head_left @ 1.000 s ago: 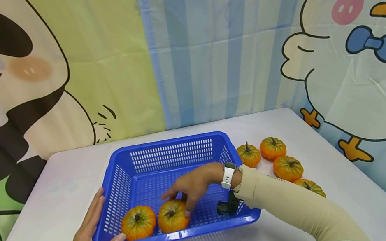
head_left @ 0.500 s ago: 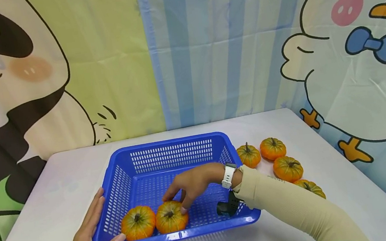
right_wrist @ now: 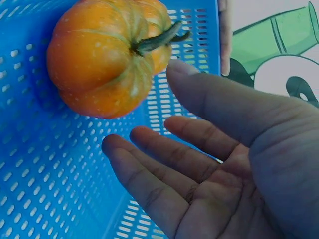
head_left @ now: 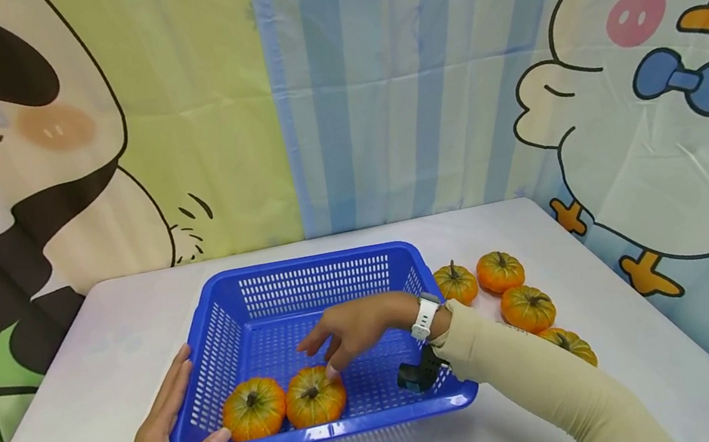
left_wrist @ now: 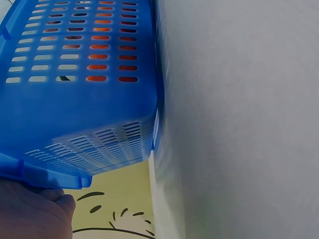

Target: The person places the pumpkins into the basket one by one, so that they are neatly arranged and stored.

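Observation:
In the head view, two small orange pumpkins, the left pumpkin and the right pumpkin, sit side by side along the front wall of a blue plastic basket. My left hand holds the basket at its front left corner, thumb over the rim and fingers along the outer side. Above and behind the right pumpkin hovers my right hand, fingers loosely spread with nothing between them. From the right wrist, the thumb and fingers stand apart from the nearer pumpkin, whose green stem points toward the hand.
On the white table, right of the basket, lie several more pumpkins, one partly covered by the right sleeve. A cartoon-print curtain hangs behind the table. A black wrist camera hangs inside the basket's right part.
My right hand shifted the right pumpkin slightly left, against the left one, then let go and lifted a little. My left hand and the basket have stayed in place.

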Demonstrator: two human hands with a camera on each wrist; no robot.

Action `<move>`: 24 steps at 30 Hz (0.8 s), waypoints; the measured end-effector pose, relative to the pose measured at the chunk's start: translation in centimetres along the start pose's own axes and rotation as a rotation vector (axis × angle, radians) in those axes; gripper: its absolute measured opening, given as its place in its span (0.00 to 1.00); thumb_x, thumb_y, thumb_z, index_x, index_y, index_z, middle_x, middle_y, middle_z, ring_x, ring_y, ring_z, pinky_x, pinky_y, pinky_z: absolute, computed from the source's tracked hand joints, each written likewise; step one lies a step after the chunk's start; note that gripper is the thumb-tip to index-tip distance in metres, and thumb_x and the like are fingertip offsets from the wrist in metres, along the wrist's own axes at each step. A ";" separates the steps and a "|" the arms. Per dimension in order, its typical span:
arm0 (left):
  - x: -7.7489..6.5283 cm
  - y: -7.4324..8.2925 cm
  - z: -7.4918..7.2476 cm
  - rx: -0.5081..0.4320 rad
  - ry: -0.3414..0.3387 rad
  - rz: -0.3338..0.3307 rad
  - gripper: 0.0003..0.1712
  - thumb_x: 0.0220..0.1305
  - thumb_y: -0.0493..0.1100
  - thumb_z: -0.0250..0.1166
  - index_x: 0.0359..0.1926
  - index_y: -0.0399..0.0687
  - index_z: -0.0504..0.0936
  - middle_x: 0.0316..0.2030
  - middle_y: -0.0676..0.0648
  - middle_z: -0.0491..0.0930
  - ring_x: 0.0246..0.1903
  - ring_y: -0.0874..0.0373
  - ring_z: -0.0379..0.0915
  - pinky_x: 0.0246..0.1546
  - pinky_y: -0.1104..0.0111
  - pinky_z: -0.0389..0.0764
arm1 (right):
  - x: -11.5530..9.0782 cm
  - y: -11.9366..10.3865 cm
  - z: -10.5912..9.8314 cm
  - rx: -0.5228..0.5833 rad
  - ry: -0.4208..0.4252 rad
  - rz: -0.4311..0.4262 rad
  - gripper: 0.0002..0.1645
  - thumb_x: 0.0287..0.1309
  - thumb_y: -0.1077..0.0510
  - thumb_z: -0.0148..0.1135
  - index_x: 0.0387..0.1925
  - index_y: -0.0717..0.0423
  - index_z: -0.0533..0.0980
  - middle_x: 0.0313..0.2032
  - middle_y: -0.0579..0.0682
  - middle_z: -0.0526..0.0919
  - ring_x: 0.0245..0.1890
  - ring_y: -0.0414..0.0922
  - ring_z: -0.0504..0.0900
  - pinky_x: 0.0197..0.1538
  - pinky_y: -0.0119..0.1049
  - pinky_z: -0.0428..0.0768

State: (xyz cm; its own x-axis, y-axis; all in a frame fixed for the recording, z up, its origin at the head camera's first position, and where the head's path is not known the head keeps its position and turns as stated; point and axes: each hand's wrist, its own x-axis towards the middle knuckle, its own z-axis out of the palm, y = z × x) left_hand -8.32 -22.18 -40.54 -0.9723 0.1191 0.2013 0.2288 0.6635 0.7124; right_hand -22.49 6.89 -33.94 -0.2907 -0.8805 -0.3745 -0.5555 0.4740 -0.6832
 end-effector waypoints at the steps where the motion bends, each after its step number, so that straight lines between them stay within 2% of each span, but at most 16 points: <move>1: 0.1 0.0 0.0 -0.003 0.001 0.008 0.57 0.58 0.54 0.67 0.77 0.49 0.40 0.77 0.54 0.35 0.71 0.33 0.39 0.49 0.32 0.62 | -0.1 0.0 -0.1 0.002 -0.002 -0.006 0.34 0.64 0.59 0.63 0.69 0.63 0.64 0.65 0.57 0.71 0.56 0.47 0.78 0.51 0.24 0.76; 7: 0.1 -0.2 0.1 -0.006 0.004 0.022 0.56 0.59 0.53 0.67 0.77 0.48 0.41 0.77 0.54 0.36 0.72 0.34 0.39 0.49 0.30 0.60 | -1.0 0.0 -0.5 0.025 -0.015 -0.042 0.32 0.65 0.58 0.61 0.68 0.62 0.66 0.63 0.58 0.72 0.57 0.48 0.78 0.51 0.25 0.76; 12: -0.1 -0.2 -0.1 -0.011 -0.001 0.009 0.56 0.59 0.54 0.67 0.77 0.51 0.40 0.76 0.56 0.35 0.72 0.35 0.38 0.49 0.29 0.60 | -2.2 -0.1 -0.9 -0.009 0.023 -0.069 0.30 0.66 0.56 0.60 0.67 0.59 0.67 0.63 0.57 0.72 0.58 0.48 0.77 0.52 0.26 0.76; 16: -0.1 -0.2 -0.1 -0.008 -0.006 0.002 0.56 0.59 0.54 0.67 0.77 0.51 0.40 0.76 0.56 0.35 0.72 0.33 0.38 0.48 0.29 0.61 | -3.5 -0.2 -1.2 -0.018 0.039 -0.068 0.30 0.66 0.55 0.60 0.67 0.58 0.68 0.64 0.54 0.72 0.58 0.44 0.76 0.54 0.26 0.76; 19: -0.1 -0.1 -0.1 -0.010 -0.005 0.007 0.56 0.59 0.54 0.67 0.77 0.49 0.40 0.77 0.55 0.35 0.72 0.34 0.38 0.49 0.29 0.61 | -4.6 -0.2 -1.4 0.018 0.080 -0.073 0.29 0.67 0.56 0.60 0.66 0.59 0.68 0.63 0.53 0.73 0.57 0.41 0.77 0.54 0.28 0.76; 24: -0.1 -0.2 -0.1 -0.014 0.001 0.022 0.56 0.59 0.52 0.67 0.77 0.50 0.41 0.77 0.55 0.36 0.72 0.35 0.38 0.50 0.29 0.59 | -6.1 0.1 -1.5 0.094 0.209 -0.076 0.27 0.67 0.57 0.59 0.65 0.59 0.71 0.60 0.51 0.77 0.56 0.40 0.78 0.52 0.30 0.78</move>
State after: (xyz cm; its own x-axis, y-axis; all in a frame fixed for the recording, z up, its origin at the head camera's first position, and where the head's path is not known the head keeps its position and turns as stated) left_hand -8.27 -22.38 -40.64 -0.9669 0.1328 0.2180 0.2510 0.6504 0.7169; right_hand -21.92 12.30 -30.72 -0.4114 -0.8918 -0.1882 -0.5101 0.3964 -0.7634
